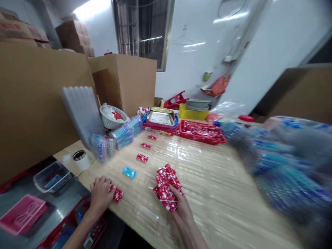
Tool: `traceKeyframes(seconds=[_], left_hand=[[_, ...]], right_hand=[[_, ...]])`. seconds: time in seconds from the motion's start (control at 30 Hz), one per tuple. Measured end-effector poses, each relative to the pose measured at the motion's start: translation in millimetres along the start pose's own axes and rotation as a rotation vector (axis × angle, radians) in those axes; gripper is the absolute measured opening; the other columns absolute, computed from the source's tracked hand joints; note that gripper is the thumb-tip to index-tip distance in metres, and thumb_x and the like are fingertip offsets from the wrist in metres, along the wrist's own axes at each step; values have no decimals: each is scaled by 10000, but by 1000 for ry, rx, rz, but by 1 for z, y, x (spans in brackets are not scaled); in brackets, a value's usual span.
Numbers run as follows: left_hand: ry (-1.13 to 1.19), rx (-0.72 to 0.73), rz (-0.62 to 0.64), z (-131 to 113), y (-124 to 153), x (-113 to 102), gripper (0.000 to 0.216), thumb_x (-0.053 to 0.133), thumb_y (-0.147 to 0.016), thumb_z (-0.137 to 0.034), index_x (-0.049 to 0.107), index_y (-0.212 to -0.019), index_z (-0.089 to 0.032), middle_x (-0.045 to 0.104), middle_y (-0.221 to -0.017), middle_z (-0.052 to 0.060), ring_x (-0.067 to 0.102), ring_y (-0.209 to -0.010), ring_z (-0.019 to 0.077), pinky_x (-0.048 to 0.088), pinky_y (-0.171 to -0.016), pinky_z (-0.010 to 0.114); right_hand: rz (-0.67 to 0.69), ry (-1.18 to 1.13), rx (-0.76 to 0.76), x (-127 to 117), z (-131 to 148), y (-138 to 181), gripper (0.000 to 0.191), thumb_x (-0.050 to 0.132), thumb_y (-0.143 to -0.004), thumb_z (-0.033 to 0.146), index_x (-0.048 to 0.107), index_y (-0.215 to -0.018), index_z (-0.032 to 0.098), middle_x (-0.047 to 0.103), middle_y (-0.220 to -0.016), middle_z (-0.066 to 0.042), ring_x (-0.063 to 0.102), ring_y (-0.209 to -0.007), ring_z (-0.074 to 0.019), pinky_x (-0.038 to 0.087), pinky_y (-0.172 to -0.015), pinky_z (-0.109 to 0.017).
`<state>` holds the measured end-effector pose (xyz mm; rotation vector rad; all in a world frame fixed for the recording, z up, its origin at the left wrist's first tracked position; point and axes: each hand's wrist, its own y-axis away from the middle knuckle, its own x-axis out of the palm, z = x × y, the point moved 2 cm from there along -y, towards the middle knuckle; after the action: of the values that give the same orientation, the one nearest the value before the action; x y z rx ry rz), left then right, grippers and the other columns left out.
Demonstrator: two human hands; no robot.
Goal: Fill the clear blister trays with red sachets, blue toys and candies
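Observation:
My right hand (181,207) grips a fanned bunch of red packets with white spots (167,185) above the table, thumb on top. At the table's near left edge, my left hand (101,193) has its fingers curled over one end of another red packet (118,194); its fingertips are partly hidden. Beyond it, a blue packet (129,172) lies flat. Three red packets run in a line away from me: the nearest red packet (142,157), a middle one (145,145) and a far one (152,137).
A red tray (225,140) full of red packets stands at the back, beside a gold-rimmed metal tray (161,118). Stacked clear plastic packs (121,136) line the left; blurred bagged packs (285,166) fill the right. A white cup (82,161) sits near the left edge.

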<state>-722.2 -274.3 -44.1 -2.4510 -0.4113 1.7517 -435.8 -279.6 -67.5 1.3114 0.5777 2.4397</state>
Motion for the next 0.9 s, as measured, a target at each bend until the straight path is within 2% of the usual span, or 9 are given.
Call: traceKeyframes(seconds=[0.07,0.17,0.27,0.33,0.4,0.53,0.67,0.8,0.9], left_hand=[[53,158,-51,-25,-4,-1,130,534,-763,-272,633,-731,-194,608,-817,73,504,-874,264,393,-810,394],[343,324,-19,-80,-14,1,150,510,-810,-262,619,-722,-207,616,-797,49,527,-862,226,423,-802,347],[485,407,74,-137,-24,5,176,540,-786,-219,657,-916,-199,627,-943,64,527,-959,230,415,-877,367],[478,427,178,-164,-28,10,159,575,-759,-223,665,-889,-204,615,-944,60,526,-972,238,402,-898,389],[457,423,240,-179,-30,15,66,605,-719,-205,649,-768,-202,599,-877,42,529,-945,235,393,-887,390],[588,423,311,-184,-29,20,87,586,-629,-103,569,-623,-188,576,-739,4,526,-841,199,369,-842,341],[719,378,398,-177,-30,18,68,549,-618,-120,543,-596,-184,554,-643,-20,512,-703,156,373,-698,275],[800,284,409,-157,-34,8,45,550,-632,-180,511,-609,-180,525,-611,-37,494,-620,122,364,-590,232],[868,153,353,-130,-28,4,68,567,-627,-203,508,-648,-177,520,-601,-43,486,-575,110,348,-549,222]], right_hand=[[39,-7,1,3,-2,4,312,834,-491,151,698,-772,135,753,-733,-49,690,-599,-193,572,-584,-298],[102,-10,-1,6,-7,9,326,845,-503,175,704,-794,137,756,-771,-60,695,-629,-211,570,-633,-340],[154,-6,-3,4,-14,14,339,844,-529,193,706,-834,146,757,-792,-65,702,-669,-232,564,-674,-370],[173,-1,-10,0,-16,16,350,845,-540,204,706,-856,148,758,-804,-71,706,-697,-238,559,-686,-368],[171,2,-21,-4,-16,18,357,848,-537,208,706,-859,148,758,-808,-73,705,-697,-233,556,-680,-352],[134,-7,-47,-10,-11,19,386,865,-492,186,705,-842,155,758,-782,-57,700,-662,-220,554,-657,-337],[126,5,-10,-13,-7,21,374,869,-505,211,707,-835,143,758,-778,-65,697,-650,-210,559,-654,-328],[113,11,-1,-16,2,21,319,861,-537,220,705,-802,137,756,-773,-56,694,-636,-189,566,-634,-300],[83,7,-6,-24,12,19,317,857,-537,199,705,-809,142,757,-786,-49,697,-642,-194,578,-651,-320]])
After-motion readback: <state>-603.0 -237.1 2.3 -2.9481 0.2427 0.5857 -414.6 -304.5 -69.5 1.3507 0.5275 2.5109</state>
